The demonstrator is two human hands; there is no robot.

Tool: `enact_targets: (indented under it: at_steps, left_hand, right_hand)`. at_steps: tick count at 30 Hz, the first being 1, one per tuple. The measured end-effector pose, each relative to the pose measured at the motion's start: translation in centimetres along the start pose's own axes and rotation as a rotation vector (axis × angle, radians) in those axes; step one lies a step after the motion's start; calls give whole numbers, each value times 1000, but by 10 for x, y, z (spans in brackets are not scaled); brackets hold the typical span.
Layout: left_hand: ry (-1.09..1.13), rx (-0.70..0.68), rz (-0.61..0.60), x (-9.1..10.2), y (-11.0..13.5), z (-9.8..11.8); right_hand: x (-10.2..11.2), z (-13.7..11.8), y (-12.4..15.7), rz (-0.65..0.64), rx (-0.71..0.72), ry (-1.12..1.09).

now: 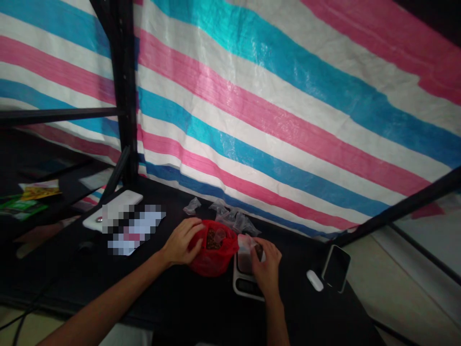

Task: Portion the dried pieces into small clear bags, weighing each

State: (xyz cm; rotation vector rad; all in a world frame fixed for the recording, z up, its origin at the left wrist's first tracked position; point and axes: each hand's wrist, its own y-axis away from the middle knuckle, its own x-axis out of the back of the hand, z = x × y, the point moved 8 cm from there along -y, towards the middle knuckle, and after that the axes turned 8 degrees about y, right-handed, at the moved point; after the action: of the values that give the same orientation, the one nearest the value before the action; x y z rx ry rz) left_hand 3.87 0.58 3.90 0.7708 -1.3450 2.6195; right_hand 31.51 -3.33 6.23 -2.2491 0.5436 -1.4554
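Here we go: the left hand (182, 241) is clamped on a red plastic bag (212, 259), fingers curled over its edge. The bag slumps on the black worktop (201, 307), mouth open upward, with dark bits (214, 239) showing inside. Right beside it, the right hand (268, 266) closes around a small clear plastic bag (245, 254) holding something dark. That bag stands tilted on a digital scale (247, 287), its long axis leaning up toward the red bag, nearly touching it. Just behind them, more clear bags (230, 218) lie crumpled. Out left, a flat white slab (115, 209) sits beside a blurred sheet of paper (135, 233). Out right, a small white case (314, 280) lies near a black phone (336, 268). Farther back, a striped tarp (288, 96) hangs behind a black metal post (124, 81).
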Motion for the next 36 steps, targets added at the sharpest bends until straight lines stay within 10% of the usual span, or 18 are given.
enact_targets:
  at_steps: [9,19,36]
  left_hand:
    - [296,246,-206,-31,-3,-2]
    - [453,598,166,-8,1,-40]
    - [534,625,-17,-36,1,-50]
  right_hand:
    - [-53,-124,-13,-212,118,-413]
    - [-57,-81,-35,-341,186,-186]
    - [-95,-92,-30,-483,268,-258]
